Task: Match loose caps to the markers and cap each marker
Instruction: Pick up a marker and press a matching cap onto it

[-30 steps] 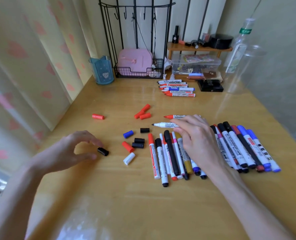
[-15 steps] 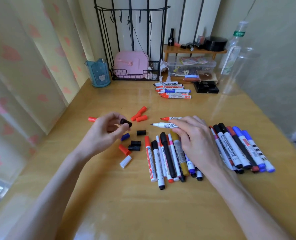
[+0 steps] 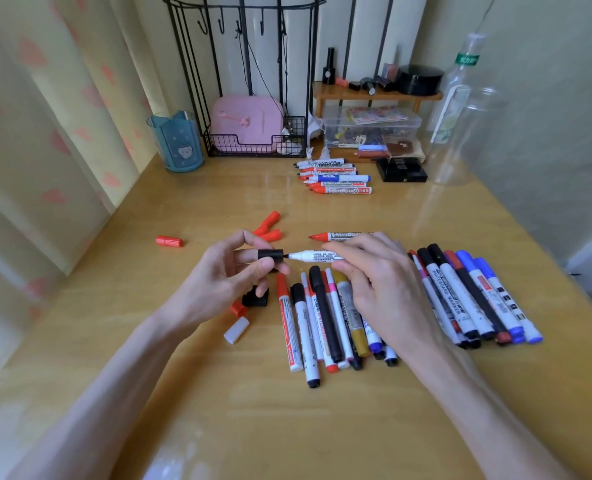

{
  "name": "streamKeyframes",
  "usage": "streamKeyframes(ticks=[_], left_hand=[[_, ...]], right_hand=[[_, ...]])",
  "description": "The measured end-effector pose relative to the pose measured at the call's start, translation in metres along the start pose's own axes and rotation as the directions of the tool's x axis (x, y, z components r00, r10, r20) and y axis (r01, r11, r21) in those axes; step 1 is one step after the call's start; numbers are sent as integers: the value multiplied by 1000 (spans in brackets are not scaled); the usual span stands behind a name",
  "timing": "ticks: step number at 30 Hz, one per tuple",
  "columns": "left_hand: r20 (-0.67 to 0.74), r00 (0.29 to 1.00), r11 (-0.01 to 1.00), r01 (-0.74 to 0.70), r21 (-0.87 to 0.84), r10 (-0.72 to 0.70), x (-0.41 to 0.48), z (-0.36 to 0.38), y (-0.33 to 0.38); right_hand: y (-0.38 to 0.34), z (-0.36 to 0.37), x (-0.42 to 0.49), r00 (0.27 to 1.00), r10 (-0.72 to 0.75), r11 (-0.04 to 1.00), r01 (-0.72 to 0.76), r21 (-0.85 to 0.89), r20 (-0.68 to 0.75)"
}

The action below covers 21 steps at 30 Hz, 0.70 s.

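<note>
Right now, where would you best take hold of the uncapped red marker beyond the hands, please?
Pinch the red marker by its white barrel from above, across its far and near sides. It lies flat and crosswise, its bare tip points left, and the right hand hides its other end.

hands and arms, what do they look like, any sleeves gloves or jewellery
Both are bare. The left hand and right hand wear no gloves, and no ring shows on the visible fingers. The left forearm and right forearm have no sleeve as far as the frame edge, and no watch or band at either wrist.
</note>
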<state>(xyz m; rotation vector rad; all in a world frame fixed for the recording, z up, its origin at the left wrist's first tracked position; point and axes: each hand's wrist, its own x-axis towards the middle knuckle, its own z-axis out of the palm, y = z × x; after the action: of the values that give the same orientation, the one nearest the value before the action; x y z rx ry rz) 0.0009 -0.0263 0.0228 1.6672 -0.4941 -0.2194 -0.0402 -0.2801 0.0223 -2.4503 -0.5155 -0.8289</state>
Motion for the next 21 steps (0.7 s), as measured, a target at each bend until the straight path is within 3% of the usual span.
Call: streamKeyframes(ticks=[7,10,13,14,21], left_hand=[[-36,999,999,-13,34,14,1,1,-4],[-34,998,976,-53,213,62,1,7,-3],[-9,974,771,-172,613,225,-3,11,-3],[5,961,707,-207,676,276,-4,11,-3],[11,904,641,-311,702,427,-3,19,2]], right_hand=[[-3,0,0,1000,-8,1000,8,21,0],[-5,2,-1,998,-47,998,45,50,37],[-1,2,-2,996,-65,996,61,62,64],[0,1,-2,995,-67,995,61,77,76],[4,-1,-4,994,-100,981,90,173,49]])
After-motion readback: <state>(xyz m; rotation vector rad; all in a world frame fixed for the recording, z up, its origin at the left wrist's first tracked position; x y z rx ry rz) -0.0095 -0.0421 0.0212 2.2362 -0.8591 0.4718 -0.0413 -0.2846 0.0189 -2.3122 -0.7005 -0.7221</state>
